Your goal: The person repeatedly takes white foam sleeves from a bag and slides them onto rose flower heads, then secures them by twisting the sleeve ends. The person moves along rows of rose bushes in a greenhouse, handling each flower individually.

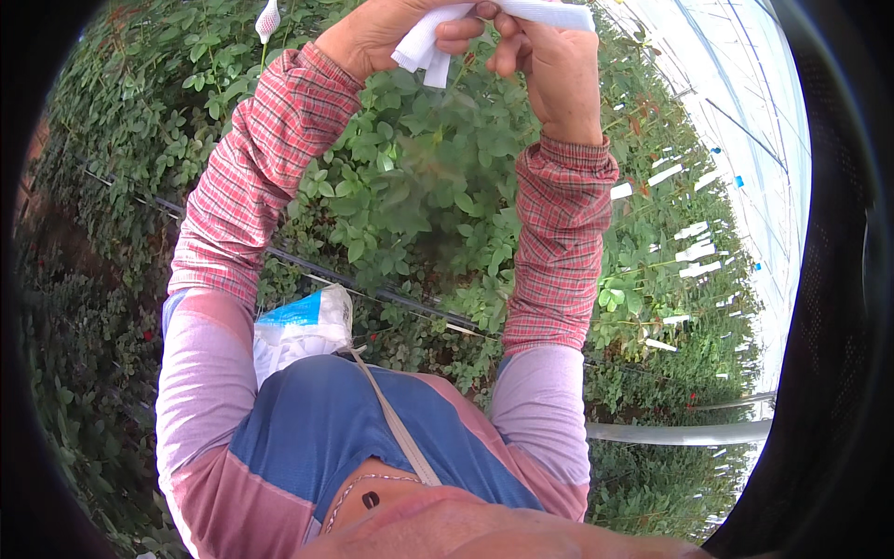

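Observation:
At the top edge, my left hand grips a white, finely ribbed strip of flattened sleeve material, with its ends hanging below the fingers. My right hand pinches the same white material between thumb and fingers, close beside the left fingertips. Part of the strip extends over the right hand toward the upper right. The frame's top edge cuts off part of both hands, and whether the material is one piece or more I cannot tell. Leafy green rose plants fill the space below and between my forearms.
A white and blue plastic bag of white pieces hangs by my left side, near a beige strap. A netted flower bud stands at upper left. Dark pipes cross the foliage. Several white sleeves cover stems at right, beside plastic greenhouse sheeting.

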Available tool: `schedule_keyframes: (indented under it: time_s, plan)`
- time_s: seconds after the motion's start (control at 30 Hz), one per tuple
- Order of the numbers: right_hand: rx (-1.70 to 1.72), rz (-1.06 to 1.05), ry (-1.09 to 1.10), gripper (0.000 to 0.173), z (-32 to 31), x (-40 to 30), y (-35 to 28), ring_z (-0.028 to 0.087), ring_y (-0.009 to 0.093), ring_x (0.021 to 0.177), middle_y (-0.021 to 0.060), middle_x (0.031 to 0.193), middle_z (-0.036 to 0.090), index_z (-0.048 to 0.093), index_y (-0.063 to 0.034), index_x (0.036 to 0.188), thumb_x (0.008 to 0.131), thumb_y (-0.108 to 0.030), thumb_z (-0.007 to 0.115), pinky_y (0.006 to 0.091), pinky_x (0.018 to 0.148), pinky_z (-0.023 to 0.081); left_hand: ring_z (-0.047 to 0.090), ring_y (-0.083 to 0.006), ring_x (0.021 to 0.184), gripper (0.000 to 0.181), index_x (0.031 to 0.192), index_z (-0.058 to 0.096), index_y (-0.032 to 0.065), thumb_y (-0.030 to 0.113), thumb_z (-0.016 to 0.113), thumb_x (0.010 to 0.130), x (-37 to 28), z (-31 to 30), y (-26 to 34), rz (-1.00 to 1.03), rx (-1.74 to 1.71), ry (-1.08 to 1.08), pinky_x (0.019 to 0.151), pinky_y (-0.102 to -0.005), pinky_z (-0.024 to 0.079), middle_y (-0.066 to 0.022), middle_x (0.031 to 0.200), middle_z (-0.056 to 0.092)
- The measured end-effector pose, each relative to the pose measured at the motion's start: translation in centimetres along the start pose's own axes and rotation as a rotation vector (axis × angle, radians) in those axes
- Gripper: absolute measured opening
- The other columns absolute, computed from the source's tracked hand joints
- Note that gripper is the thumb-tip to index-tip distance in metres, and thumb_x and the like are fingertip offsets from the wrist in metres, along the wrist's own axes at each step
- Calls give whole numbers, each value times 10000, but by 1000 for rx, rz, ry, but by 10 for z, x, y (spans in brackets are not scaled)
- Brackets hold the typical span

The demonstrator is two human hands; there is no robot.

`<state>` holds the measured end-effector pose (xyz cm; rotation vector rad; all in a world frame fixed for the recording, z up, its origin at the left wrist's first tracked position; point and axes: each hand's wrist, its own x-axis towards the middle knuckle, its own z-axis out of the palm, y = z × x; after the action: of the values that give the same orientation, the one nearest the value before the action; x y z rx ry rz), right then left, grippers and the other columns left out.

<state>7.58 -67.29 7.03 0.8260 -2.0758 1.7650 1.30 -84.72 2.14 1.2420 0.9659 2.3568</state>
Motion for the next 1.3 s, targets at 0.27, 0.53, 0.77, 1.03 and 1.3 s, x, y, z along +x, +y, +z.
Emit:
schedule_keyframes:
  time_s: [0.27,0.53,0.77,1.03,1.3]
  plan:
    - [69,60,-34,197,-25,-4,41,648,119,617,67,812,695,632,-9,1038,1006,-203,653,244,547,510,502,-54,578,242,1111,665,28,239,659,991,-3,-25,-13,26,479,44,529,-224,406,11,719,580]
    - [-114,105,-25,166,-28,-27,69,540,65,570,7,726,638,618,-11,1043,974,-140,695,216,502,398,469,-60,527,238,896,674,64,290,734,943,-16,-40,-63,-18,365,194,518,-245,367,32,599,529]
    - [33,316,-66,256,-13,-48,81,505,66,543,10,783,633,637,20,1149,938,-99,720,238,483,393,465,-50,515,238,905,654,58,277,741,934,-39,-43,-73,-103,322,219,506,-236,361,36,603,527]
    - [52,316,37,76,-6,-48,94,478,57,529,-4,727,604,645,-26,1028,962,-61,626,236,470,338,466,-61,511,267,883,682,59,316,745,924,-53,-48,-76,-105,412,212,500,-242,350,28,586,536]
    - [-349,219,153,98,0,-45,98,575,79,596,29,762,669,630,19,995,943,-64,628,263,510,448,533,-116,547,240,889,647,37,252,754,879,-43,-67,-81,-131,551,207,523,-283,401,-14,634,580]
